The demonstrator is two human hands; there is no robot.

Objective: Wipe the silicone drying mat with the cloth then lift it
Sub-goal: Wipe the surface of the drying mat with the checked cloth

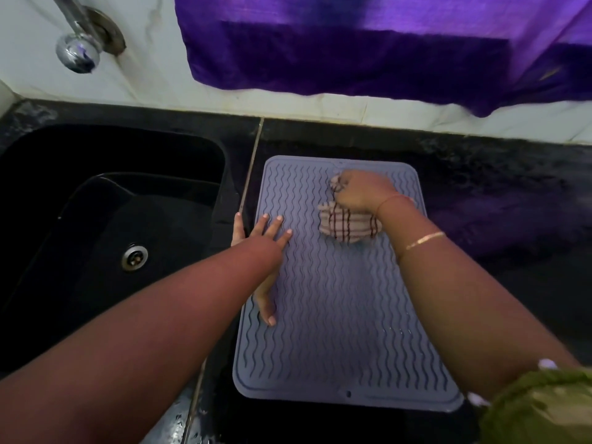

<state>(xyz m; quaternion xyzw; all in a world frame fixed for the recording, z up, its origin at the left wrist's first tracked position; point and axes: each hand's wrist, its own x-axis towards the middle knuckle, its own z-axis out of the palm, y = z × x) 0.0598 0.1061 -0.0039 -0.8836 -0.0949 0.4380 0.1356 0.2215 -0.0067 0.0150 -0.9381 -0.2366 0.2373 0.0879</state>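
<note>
Forearms come in from the near edge, a green sleeve (541, 408) bunched at the right elbow and a thin bangle (424, 239) above the right wrist. Silicone drying mat (339, 331), grey-blue with wavy ribs, lies flat on the black countertop (487, 193), long side running away from the person, its left edge just beside the sink (96, 219). Left hand (269, 241) lies flat on the mat's left edge, fingers straight and spread, thumb stretched back toward the near end, grasping nothing and seemingly pinning the mat down. Farther up, the checked cloth (349, 227) sits bunched on the mat's far right part, and the right hand (362, 190) is curled round its top, pressing it onto the ribs near the far edge. Judged step: wiping, under way; the lift is not yet begun. A few droplets show on the near right ribs, so the next move likely calls for pulling the cloth toward the near end while the flat hand holds the mat from sliding, then taking hold of an edge to lift it. Beyond the counter, a pale wall with a chrome tap (77, 49) over the sink and purple fabric (352, 52) hanging down.
</note>
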